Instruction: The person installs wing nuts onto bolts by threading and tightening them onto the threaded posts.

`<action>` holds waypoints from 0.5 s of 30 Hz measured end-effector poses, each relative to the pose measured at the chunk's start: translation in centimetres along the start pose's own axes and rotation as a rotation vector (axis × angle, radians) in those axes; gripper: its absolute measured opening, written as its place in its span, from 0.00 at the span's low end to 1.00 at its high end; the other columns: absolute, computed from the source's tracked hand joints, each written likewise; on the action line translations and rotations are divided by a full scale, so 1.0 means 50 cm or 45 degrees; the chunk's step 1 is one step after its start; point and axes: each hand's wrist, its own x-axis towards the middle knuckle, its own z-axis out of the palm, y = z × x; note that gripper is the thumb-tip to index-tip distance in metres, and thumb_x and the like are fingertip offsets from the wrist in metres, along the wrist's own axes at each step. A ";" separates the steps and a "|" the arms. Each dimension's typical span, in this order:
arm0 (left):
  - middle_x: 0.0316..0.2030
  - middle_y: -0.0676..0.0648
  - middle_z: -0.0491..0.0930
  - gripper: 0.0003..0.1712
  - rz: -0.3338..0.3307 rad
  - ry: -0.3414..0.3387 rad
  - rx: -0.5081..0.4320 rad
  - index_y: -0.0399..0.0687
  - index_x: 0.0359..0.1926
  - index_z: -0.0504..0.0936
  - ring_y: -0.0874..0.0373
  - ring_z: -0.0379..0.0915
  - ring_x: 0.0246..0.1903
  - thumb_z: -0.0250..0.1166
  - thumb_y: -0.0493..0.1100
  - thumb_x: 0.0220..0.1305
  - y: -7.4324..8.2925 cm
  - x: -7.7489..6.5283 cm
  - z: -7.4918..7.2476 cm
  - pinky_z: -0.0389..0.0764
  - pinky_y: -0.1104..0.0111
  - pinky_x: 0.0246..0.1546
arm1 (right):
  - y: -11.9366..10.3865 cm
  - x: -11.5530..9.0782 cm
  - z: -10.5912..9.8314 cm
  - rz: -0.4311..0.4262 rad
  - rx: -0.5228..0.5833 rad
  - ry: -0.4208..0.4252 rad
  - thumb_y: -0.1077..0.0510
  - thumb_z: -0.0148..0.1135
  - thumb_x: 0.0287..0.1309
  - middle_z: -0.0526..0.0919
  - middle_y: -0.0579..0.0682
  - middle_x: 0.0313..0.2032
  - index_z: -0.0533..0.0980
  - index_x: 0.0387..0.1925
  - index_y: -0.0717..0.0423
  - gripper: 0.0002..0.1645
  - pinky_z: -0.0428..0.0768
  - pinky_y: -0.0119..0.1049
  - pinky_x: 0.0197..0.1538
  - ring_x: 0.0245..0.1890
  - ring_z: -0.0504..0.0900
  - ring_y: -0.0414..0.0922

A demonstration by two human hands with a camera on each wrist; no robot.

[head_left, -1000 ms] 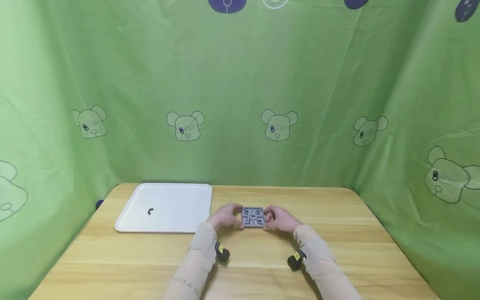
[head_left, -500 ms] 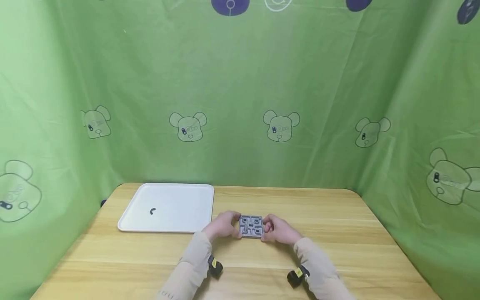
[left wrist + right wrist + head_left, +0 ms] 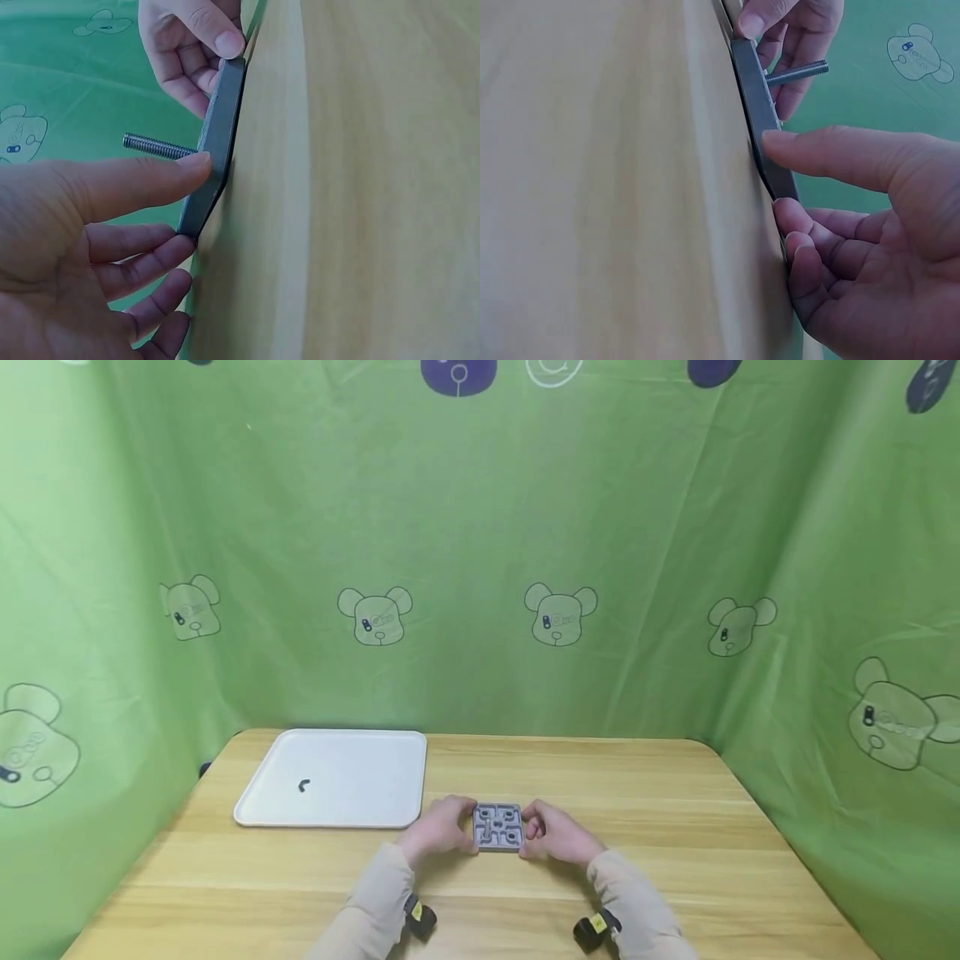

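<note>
A square grey metal plate (image 3: 507,836) with a pattern of slots and holes on its upper face lies between both hands, low over the table. From that face a threaded stud (image 3: 157,145) sticks up, also visible in the right wrist view. My left hand (image 3: 441,828) grips the plate by its left side, thumb at the near corner and fingers at the far corner. On the opposite side my right hand (image 3: 561,835) holds it the same way, its thumb (image 3: 832,156) against the near edge.
To the left at the back of the wooden table (image 3: 645,802) lies a white tray (image 3: 360,777). A small dark bent piece (image 3: 303,786) rests in it. Green printed curtains (image 3: 465,685) enclose the table at the back and sides.
Both hands have brought the plate nearer to the person and a little to the left, keeping their grip on its sides. The tray and the bent piece stay in place.
</note>
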 end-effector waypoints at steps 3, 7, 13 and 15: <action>0.60 0.36 0.76 0.44 0.001 0.006 -0.022 0.33 0.63 0.71 0.37 0.66 0.64 0.76 0.38 0.42 0.000 -0.007 -0.001 0.60 0.45 0.68 | -0.004 -0.004 0.005 0.000 0.036 0.013 0.67 0.72 0.40 0.75 0.57 0.33 0.69 0.51 0.72 0.34 0.71 0.28 0.34 0.33 0.71 0.44; 0.60 0.35 0.75 0.44 0.000 -0.002 -0.070 0.32 0.63 0.70 0.36 0.66 0.64 0.76 0.38 0.42 -0.001 -0.014 -0.006 0.59 0.44 0.68 | -0.007 -0.005 0.009 0.015 0.057 0.027 0.67 0.73 0.39 0.75 0.57 0.33 0.69 0.52 0.72 0.35 0.71 0.28 0.33 0.33 0.70 0.44; 0.61 0.33 0.73 0.47 0.048 -0.019 -0.163 0.33 0.66 0.66 0.36 0.67 0.63 0.76 0.38 0.44 -0.004 -0.019 -0.026 0.61 0.44 0.67 | 0.004 0.000 0.008 0.017 0.040 0.047 0.67 0.73 0.39 0.74 0.55 0.32 0.70 0.52 0.71 0.35 0.71 0.28 0.33 0.32 0.70 0.43; 0.62 0.32 0.71 0.47 0.062 -0.007 -0.168 0.34 0.67 0.66 0.36 0.67 0.62 0.75 0.39 0.45 -0.004 -0.022 -0.039 0.64 0.44 0.65 | 0.009 0.001 0.007 0.019 0.033 0.052 0.66 0.73 0.38 0.74 0.54 0.32 0.71 0.52 0.70 0.35 0.71 0.28 0.33 0.32 0.70 0.43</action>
